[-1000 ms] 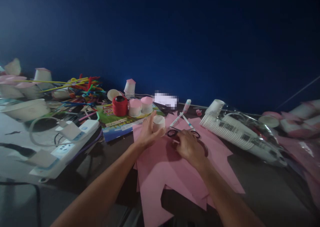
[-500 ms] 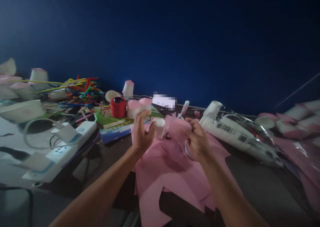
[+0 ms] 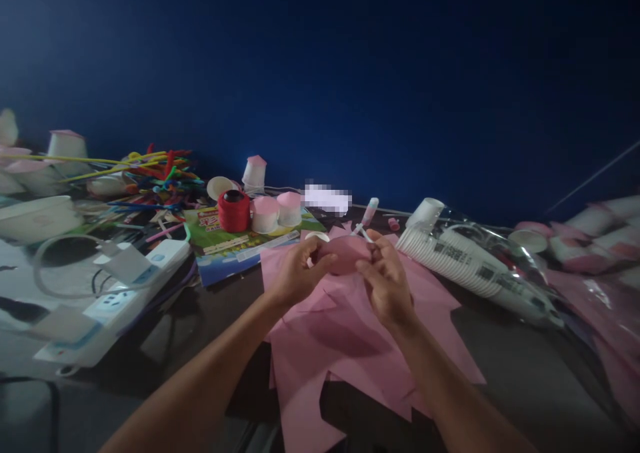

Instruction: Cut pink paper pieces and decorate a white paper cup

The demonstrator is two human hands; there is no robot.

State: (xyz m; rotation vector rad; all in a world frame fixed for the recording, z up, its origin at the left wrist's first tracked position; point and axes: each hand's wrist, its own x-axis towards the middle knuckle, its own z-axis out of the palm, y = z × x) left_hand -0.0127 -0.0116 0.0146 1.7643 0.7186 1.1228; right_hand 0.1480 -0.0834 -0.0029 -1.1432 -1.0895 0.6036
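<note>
Between both hands is a rounded pink paper piece [image 3: 346,254]. My left hand [image 3: 300,270] pinches its left edge, and my right hand [image 3: 387,276] grips its right edge. Behind my left fingers the rim of a small white cup [image 3: 317,237] shows; most of it is hidden. Pink paper sheets [image 3: 345,346] with cut-out edges lie beneath my hands. A glue stick [image 3: 371,210] stands just beyond my right hand, its pink cap [image 3: 394,224] lying beside it.
A red thread spool [image 3: 233,212] and pink-topped cups [image 3: 265,214] stand on a colourful booklet [image 3: 213,266] at left. Farther left are a power strip [image 3: 117,306] and pipe cleaners [image 3: 167,170]. A bagged stack of paper cups [image 3: 465,266] lies at right.
My left hand has moved from beside the small white cup to the pink paper piece and closed on its edge. The piece has shifted slightly left and is now held by both hands.
</note>
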